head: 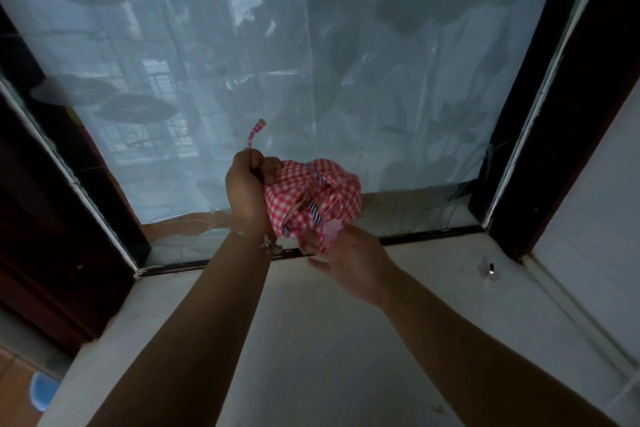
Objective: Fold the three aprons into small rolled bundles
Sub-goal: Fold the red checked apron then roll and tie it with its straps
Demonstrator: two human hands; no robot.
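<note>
**Checked apron bundled up in both hands**

The left hand point(246, 189) is curling tight round the apron's tie strap point(254, 134), whose end is poking up toward twelve o'clock. At its three o'clock, the red-checked apron point(317, 199) is sitting bunched in mid-air above the pale ledge point(311, 340). The right hand point(349, 265), at five o'clock of the bundle, is pinching its lower edge.

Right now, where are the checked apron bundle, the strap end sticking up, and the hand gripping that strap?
apron bundle point(322, 198), head view, on the gathered red-checked cloth.
strap end point(255, 133), head view, midway along the free strip.
left hand point(247, 184), head view, on the back of the hand.
</note>
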